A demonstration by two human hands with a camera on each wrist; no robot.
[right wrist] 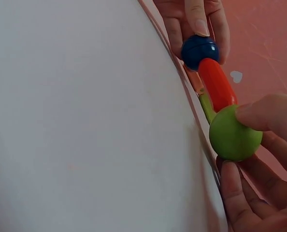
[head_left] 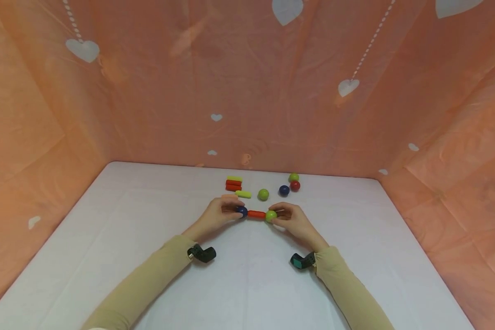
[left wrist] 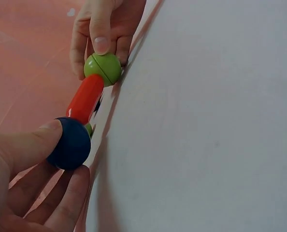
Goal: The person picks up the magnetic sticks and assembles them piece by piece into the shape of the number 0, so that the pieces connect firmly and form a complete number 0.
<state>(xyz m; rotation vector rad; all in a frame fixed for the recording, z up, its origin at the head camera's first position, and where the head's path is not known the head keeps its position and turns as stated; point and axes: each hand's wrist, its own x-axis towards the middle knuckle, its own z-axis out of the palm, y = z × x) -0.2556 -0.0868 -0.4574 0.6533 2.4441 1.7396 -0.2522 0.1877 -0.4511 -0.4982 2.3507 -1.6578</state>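
Observation:
My left hand [head_left: 219, 211] pinches a dark blue ball [left wrist: 72, 144] between thumb and fingers. At the other end, a green ball [right wrist: 236, 133] is gripped by my right hand [head_left: 293, 220]. Between the two balls runs a red rod [head_left: 256, 214], its ends meeting both, so the three form one straight piece. In the left wrist view the green ball shows a groove around it. How deep the rod's ends sit in the balls is hidden.
Beyond the hands lie red rods [head_left: 233, 187], a yellow-green rod [head_left: 243, 194] and another behind them. A loose green ball [head_left: 263, 195], a blue ball [head_left: 284, 190], a red ball [head_left: 294, 185] and a second green ball [head_left: 294, 177] rest on the white table [head_left: 247, 284]. Orange cloth [head_left: 169, 91] surrounds the table.

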